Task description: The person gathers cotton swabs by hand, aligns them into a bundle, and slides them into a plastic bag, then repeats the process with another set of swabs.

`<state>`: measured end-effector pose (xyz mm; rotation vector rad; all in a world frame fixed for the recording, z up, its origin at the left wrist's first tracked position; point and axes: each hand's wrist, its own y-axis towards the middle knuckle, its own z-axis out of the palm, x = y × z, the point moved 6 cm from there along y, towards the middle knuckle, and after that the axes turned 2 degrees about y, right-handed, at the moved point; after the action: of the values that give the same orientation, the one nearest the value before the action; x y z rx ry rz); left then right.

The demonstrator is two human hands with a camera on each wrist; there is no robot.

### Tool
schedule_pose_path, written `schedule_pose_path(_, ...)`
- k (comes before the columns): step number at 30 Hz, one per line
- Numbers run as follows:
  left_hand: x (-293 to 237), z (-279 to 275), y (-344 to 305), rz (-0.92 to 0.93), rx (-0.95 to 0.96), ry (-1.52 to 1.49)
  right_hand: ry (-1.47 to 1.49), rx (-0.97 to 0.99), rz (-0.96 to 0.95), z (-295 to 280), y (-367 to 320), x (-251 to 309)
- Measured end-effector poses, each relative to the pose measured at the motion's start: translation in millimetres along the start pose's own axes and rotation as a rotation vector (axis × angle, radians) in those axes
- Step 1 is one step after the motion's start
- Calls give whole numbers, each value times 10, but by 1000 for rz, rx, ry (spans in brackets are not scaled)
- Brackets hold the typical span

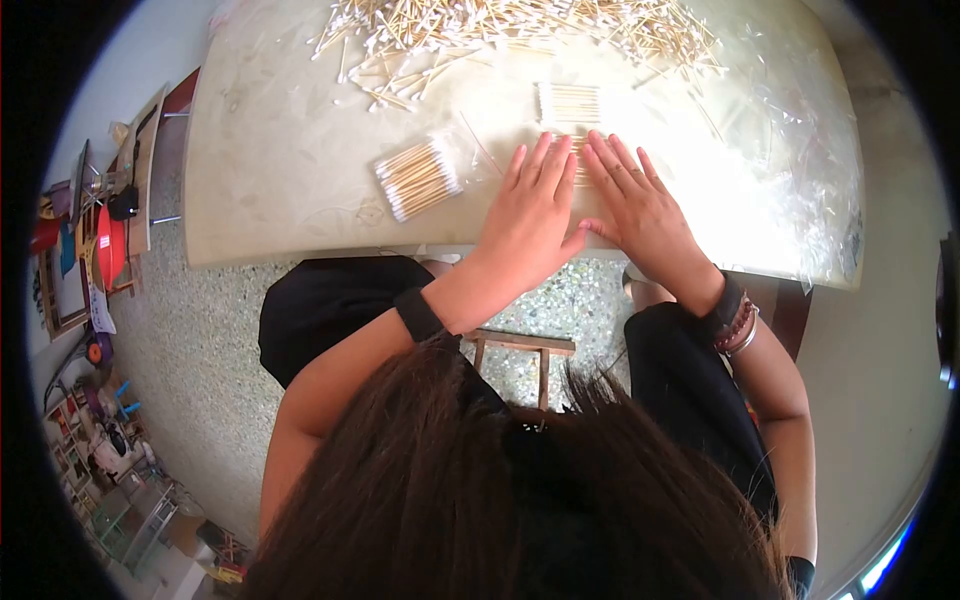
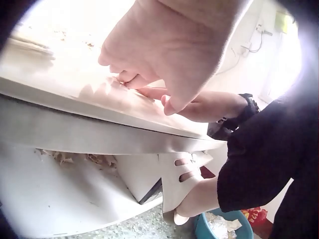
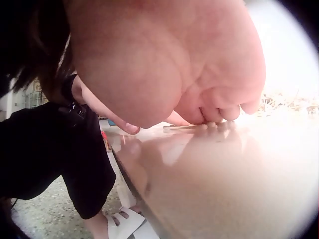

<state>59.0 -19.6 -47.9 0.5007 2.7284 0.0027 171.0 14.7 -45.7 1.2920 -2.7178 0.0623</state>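
My left hand (image 1: 530,215) and right hand (image 1: 645,215) lie side by side over the table, palms down, fingers straight and pointing away from me. Between and under the fingers is a small row of cotton swabs (image 1: 581,178), mostly covered by the hands. The thumbs meet or nearly meet near the table's front edge. In the right wrist view a few swabs (image 3: 182,128) show on the tabletop right at the fingertips. Just beyond the hands lies another neat row of swabs (image 1: 570,103). Left of the left hand is a clear packet filled with swabs (image 1: 418,180).
A large loose heap of cotton swabs (image 1: 510,22) spreads across the far side of the table (image 1: 270,150). Crumpled clear plastic bags (image 1: 815,190) lie along the right side. Below the table stands a blue bin (image 2: 202,226) with scraps in it.
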Motion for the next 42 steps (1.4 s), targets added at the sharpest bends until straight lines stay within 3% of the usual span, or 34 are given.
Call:
schedule_pose_path(32,49,45,89,2,-148,82,-72,36,-87,-88,160,-155)
schedule_pose_path(42,-1,57,75,23,-113,76,-38,64,-119,-108,98,-129)
